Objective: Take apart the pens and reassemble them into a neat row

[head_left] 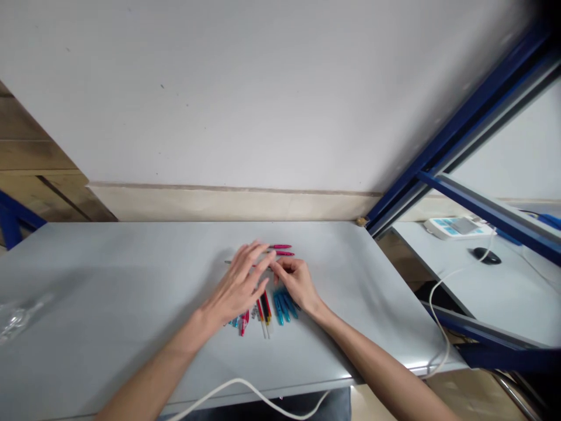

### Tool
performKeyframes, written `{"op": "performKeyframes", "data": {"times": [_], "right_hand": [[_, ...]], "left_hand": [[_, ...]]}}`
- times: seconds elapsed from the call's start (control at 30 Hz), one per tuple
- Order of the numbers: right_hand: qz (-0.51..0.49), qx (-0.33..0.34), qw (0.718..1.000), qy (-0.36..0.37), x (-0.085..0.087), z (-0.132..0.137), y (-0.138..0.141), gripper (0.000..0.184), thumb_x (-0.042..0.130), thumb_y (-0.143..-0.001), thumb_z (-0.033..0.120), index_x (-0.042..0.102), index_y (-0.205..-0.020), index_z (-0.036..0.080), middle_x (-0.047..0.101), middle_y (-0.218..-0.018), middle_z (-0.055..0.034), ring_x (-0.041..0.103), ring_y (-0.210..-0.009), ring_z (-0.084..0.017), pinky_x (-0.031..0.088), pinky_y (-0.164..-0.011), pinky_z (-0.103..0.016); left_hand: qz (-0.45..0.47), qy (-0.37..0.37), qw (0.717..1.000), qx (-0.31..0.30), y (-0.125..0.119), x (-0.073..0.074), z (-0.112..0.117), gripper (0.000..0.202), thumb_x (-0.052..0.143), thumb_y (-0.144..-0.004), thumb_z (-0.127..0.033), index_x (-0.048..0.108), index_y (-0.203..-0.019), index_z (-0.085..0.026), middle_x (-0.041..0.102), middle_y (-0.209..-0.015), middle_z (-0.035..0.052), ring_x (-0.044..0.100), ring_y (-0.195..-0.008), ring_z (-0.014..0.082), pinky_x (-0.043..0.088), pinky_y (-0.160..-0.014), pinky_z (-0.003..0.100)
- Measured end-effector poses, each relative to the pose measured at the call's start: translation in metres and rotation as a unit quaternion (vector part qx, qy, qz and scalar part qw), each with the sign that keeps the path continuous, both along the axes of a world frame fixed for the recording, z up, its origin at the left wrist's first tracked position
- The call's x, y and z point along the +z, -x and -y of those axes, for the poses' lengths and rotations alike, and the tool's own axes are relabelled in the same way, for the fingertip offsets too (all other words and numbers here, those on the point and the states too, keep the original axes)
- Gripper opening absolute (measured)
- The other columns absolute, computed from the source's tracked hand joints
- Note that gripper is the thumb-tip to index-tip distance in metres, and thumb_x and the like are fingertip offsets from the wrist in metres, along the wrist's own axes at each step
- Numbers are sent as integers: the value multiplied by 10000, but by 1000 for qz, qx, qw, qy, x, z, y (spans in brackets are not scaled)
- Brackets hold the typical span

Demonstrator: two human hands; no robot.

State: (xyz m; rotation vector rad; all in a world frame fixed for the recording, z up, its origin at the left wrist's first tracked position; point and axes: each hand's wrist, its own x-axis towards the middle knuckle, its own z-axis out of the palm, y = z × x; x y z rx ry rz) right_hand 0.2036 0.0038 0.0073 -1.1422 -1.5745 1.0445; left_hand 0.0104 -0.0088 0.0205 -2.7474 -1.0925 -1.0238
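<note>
My left hand is over the grey table with its fingers spread and nothing gripped. Beside it, my right hand pinches thumb and fingers together at the end of a slim pen, mostly hidden behind my left fingers. Just beyond the hands lie two pink pens, partly covered by the left fingertips. Several blue pen barrels rest below my right hand. Ink refills with red and black ink lie left of them. Pink pen parts and small blue parts sit under my left wrist.
Clear plastic bags lie at the table's left edge. A white cable crosses the front edge. To the right, beyond a blue metal frame, another surface bears a white device and a black mouse. A wall stands behind.
</note>
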Motion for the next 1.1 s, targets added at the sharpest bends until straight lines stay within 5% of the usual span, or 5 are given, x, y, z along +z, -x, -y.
{"op": "performKeyframes", "data": {"times": [0.3, 0.5, 0.73, 0.93, 1.1], "right_hand": [[-41, -35, 999, -8, 9, -6, -10, 277, 743, -835, 439, 716, -905, 172, 710, -911, -59, 628, -804, -193, 464, -678, -265], [36, 2, 998, 52, 5, -6, -15, 462, 583, -941, 536, 585, -658, 171, 447, -493, 42, 399, -482, -117, 325, -500, -250], [-3, -5, 1000, 4, 0, -9, -15, 304, 697, -868, 472, 676, -955, 182, 680, -841, -32, 592, -688, -163, 455, -621, -255], [85, -1, 996, 15, -7, -11, -18, 498, 537, -964, 541, 563, -624, 177, 456, -490, 35, 412, -486, -122, 319, -505, -250], [67, 13, 998, -4, -5, -13, -20, 438, 535, -977, 505, 586, -698, 171, 513, -595, 24, 459, -557, -126, 351, -542, -243]], "left_hand": [[51, -17, 995, 79, 19, -5, -15, 142, 525, -998, -174, 658, -951, -161, 598, -1284, 134, 528, -1266, 290, 471, -1035, 481], [60, 3, 997, 37, 17, -7, -13, 133, 525, -1008, -176, 652, -972, -168, 667, -1032, 79, 600, -1002, 219, 470, -869, 382], [56, 37, 997, 40, 20, -12, -15, 151, 533, -1022, -254, 666, -999, -186, 701, -890, 31, 561, -878, 196, 429, -808, 359], [96, 41, 994, 31, 16, -14, -15, 123, 579, -997, -239, 667, -936, -178, 698, -892, 36, 539, -909, 201, 434, -837, 361], [79, 52, 995, 44, 17, -13, -16, 170, 543, -1019, -292, 676, -1012, -185, 703, -954, 48, 563, -957, 204, 437, -868, 374]]}}
